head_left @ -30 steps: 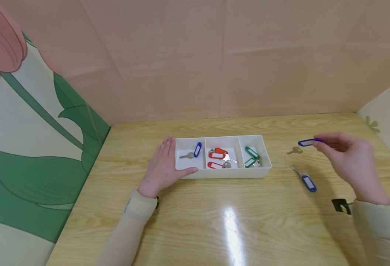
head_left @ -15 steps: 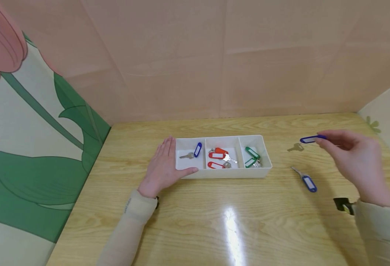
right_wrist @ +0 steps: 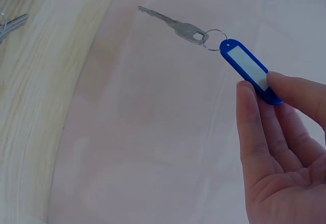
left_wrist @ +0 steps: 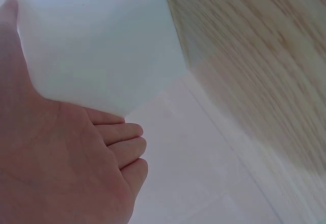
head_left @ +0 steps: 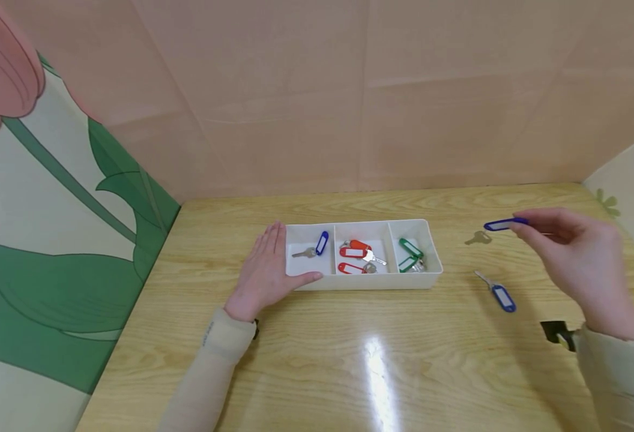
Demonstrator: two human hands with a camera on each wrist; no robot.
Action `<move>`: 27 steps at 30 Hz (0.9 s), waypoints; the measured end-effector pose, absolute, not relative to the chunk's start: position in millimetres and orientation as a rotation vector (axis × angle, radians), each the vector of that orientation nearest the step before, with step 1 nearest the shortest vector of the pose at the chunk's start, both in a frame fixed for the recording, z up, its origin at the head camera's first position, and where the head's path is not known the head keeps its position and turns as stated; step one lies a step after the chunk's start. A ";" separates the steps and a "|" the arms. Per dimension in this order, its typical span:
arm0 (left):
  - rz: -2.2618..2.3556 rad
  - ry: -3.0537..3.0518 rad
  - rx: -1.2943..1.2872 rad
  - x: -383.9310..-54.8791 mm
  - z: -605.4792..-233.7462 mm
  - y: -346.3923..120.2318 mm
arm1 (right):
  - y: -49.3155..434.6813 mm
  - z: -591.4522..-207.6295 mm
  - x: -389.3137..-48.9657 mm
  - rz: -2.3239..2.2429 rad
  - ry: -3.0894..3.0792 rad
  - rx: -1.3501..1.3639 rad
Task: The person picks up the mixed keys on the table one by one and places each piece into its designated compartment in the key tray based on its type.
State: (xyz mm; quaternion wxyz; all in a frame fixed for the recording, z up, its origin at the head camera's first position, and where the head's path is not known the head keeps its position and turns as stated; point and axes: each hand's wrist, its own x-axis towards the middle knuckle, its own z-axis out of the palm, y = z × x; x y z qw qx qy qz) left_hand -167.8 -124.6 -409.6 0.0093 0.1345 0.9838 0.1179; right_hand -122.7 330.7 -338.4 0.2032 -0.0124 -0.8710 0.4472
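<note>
My right hand (head_left: 582, 258) pinches a blue key tag (right_wrist: 247, 68) between thumb and fingers, above the table to the right of the tray. A silver key (right_wrist: 183, 29) hangs from the tag by a thin ring. On the table below lies another key with a blue tag (head_left: 503, 297). With straight fingers, my left hand (head_left: 263, 270) rests against the left end of the white divided tray (head_left: 365, 282), its thumb along the front wall. In the left wrist view the palm (left_wrist: 61, 158) touches the tray's white outer wall (left_wrist: 107, 46).
The tray's left compartment holds a blue-tagged key (head_left: 321, 243). Several red-tagged keys (head_left: 353, 252) lie in the middle one, green-tagged keys (head_left: 410, 247) in the right one. A pink-covered wall (head_left: 274, 120) stands behind the wooden table (head_left: 317, 360), a painted panel (head_left: 36, 270) at left.
Over the last second my right hand has risen slightly and shifted a little to the right, carrying the blue-tagged key. My left hand and the tray have stayed in place.
</note>
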 end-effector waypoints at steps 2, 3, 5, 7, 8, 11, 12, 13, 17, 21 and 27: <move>0.370 3.070 0.420 -167.7 -409.4 -124.7 | 328.4 -337.2 -121.9 1.253 -2.423 -0.016; 0.371 3.069 0.419 -167.8 -409.5 -124.8 | 327.3 -336.5 -121.4 1.250 -2.422 -0.006; 0.364 3.067 0.418 -167.9 -409.5 -124.9 | 324.9 -334.9 -120.7 1.246 -2.416 0.014; 0.364 3.067 0.421 -168.0 -409.7 -125.0 | 322.5 -333.1 -120.1 1.251 -2.404 0.036; 0.365 3.067 0.421 -168.0 -409.7 -125.0 | 321.1 -332.3 -119.9 1.255 -2.400 0.043; 0.372 3.075 0.435 -167.7 -409.7 -125.0 | 317.3 -329.9 -119.6 1.268 -2.384 0.073; 0.372 3.076 0.437 -167.6 -409.8 -124.9 | 315.9 -329.3 -119.7 1.267 -2.381 0.082; 0.370 3.077 0.437 -167.6 -409.7 -124.8 | 314.5 -328.8 -119.7 1.257 -2.380 0.093; 0.370 3.075 0.435 -167.7 -410.1 -124.8 | 308.7 -327.0 -120.7 1.230 -2.365 0.145; 0.376 3.069 0.424 -167.8 -409.9 -124.3 | 302.7 -324.9 -121.9 1.193 -2.365 0.199; 0.383 3.069 0.420 -167.3 -409.4 -124.1 | 292.0 -321.2 -122.4 1.205 -2.360 0.244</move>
